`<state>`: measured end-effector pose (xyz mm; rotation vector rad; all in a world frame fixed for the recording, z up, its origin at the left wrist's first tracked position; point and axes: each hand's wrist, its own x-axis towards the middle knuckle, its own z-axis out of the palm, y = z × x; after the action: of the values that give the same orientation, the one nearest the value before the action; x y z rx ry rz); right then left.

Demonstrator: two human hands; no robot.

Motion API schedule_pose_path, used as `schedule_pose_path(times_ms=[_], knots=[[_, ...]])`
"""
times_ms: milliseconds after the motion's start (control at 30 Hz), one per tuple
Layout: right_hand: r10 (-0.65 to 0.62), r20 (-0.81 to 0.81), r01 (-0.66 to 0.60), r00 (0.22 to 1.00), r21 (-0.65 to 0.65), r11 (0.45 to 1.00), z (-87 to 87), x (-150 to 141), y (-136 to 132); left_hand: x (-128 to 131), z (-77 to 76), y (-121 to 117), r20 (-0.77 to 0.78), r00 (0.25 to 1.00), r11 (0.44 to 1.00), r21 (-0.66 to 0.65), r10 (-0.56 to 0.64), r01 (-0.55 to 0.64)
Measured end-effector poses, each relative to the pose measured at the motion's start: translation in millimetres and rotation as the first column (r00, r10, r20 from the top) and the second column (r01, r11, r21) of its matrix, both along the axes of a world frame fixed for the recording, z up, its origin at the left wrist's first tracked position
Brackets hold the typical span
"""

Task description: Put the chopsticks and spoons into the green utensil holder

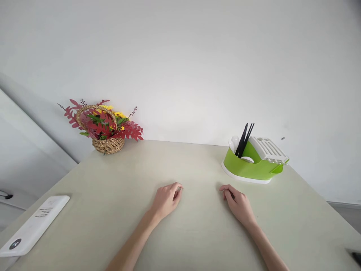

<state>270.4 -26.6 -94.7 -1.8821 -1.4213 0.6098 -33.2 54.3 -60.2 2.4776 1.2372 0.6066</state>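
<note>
My left hand (168, 197) rests on its side on the pale table (197, 241), its fingers curled into a loose fist with nothing seen in it. A short distance to the right, my right hand (236, 203) lies the same way, also closed with no object showing. Closest to the right hand is a green and white utensil holder (248, 169), standing just behind it. Black chopsticks (244, 141), with white spoons (233, 143) beside them, stick up from its left part. A white slotted rack (269, 148) covers its right part.
A wicker basket (109, 146) of red leaves and yellow flowers stands at the table's back left. On the left edge lies a long white device (36, 226) with a dark round spot. A white wall (180, 67) rises behind. A dark object (357, 257) shows at the lower right.
</note>
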Motion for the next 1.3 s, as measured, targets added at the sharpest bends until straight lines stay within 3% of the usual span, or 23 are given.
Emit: schedule_pose_path(times_ms=[733, 1300], knots=[[-0.009, -0.041, 0.009, 0.999, -0.003, 1.0, 10.8, -4.9, 1.1, 3.4, 9.0, 3.0, 0.008, 0.999, 0.999, -0.032, 0.039, -0.039], [0.013, -0.044, -0.013, 0.999, 0.011, 1.0, 7.1, -4.0, 2.1, 1.5, 3.1, 6.2, -0.034, 0.999, 0.999, -0.039, 0.032, -0.034]])
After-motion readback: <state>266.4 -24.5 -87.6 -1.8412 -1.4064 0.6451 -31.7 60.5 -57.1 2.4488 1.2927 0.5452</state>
